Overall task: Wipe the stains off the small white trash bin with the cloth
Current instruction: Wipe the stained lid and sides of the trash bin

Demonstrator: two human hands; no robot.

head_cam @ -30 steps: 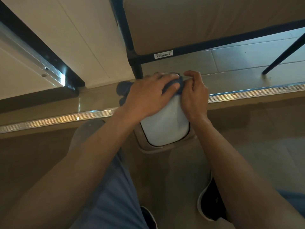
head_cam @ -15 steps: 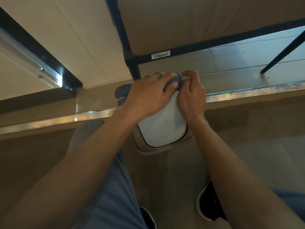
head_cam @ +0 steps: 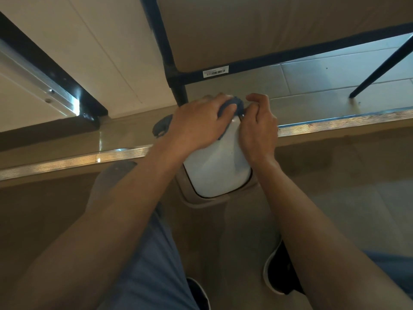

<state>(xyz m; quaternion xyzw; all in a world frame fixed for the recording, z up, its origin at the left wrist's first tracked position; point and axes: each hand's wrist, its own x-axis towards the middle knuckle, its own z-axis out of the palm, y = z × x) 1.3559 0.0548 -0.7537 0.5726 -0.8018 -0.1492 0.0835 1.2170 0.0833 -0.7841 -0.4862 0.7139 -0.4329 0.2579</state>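
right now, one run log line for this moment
step: wiping bin | left hand: presses cloth on far end | right hand: grips bin side | bin: on floor

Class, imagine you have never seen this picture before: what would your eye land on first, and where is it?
Two bare hands meet at the centre over a small white trash bin on the floor. The left hand presses a blue cloth against the bin's far end, while the right hand steadies its side. Behind them stands a dark metal furniture frame bearing a barcode sticker.
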